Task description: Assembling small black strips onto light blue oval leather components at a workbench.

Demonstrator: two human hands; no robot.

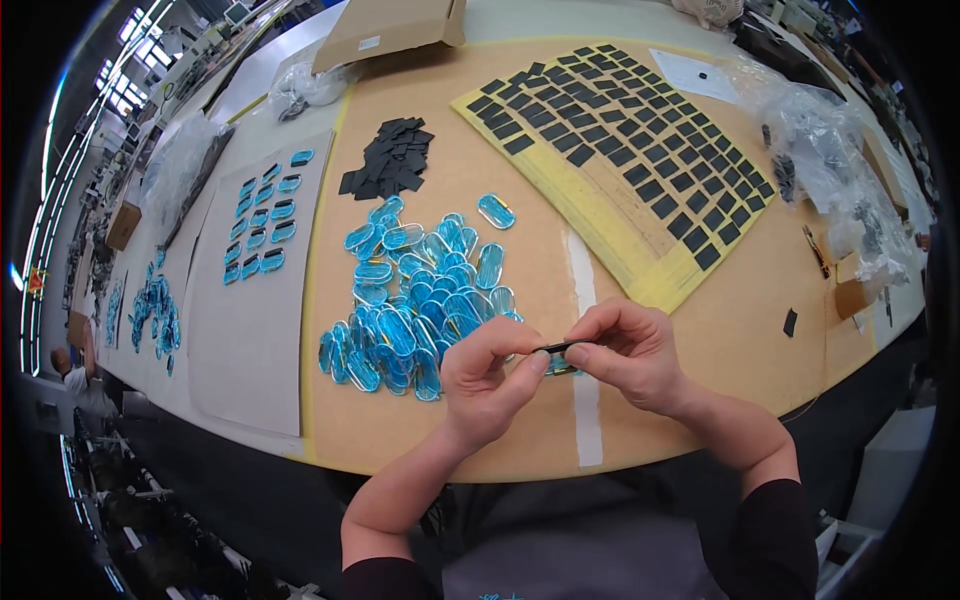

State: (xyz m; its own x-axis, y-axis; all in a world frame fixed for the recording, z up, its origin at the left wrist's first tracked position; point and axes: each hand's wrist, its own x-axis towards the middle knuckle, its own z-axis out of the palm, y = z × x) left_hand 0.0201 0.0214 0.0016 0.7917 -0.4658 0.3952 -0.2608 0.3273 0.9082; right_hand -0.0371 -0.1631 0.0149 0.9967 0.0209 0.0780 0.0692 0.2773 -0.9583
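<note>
Over the near middle of the table, my left hand (488, 382) and my right hand (640, 358) meet, thumbs and fingertips pinched from either side on a small black rectangular piece (562, 347). Just beneath it shows the edge of a blue clear oval piece (560, 368); my fingers hide most of both. A heap of blue clear oval pieces (420, 290) with pale rims lies beside my left hand. Beyond that heap sits a pile of loose black rectangles (388, 160).
A yellow-edged board (640, 265) at the far right carries rows of black rectangles. On a grey sheet (250, 350) at left, blue ovals with black patches (257, 217) lie in rows. Crumpled clear plastic (830, 150), tweezers (816, 252) and a cardboard box (390, 30) surround the work area. Another person (85, 380) is far left.
</note>
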